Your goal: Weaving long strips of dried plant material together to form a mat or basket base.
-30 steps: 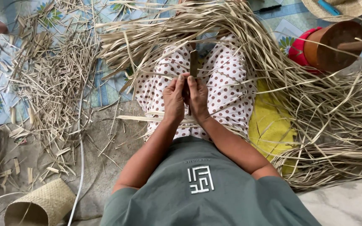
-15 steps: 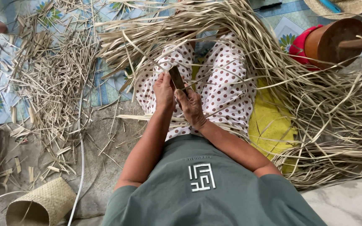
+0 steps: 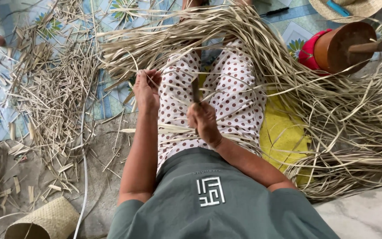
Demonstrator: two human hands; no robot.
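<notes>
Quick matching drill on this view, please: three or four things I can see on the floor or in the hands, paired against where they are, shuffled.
1. right hand
2. left hand
3. woven basket
4. straw hat

A. lies at bottom left on the floor
B. top right corner
C. holds a dark tool over the lap
D. raised, gripping dried leaf strips

Pairs: 1-C, 2-D, 3-A, 4-B

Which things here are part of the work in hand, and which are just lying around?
In use:
left hand, gripping dried leaf strips
right hand, holding a small dark blade-like tool

Lying about:
scrap pile of cut pieces
small woven basket
brown wooden drum with peg
straw hat
yellow cloth
</notes>
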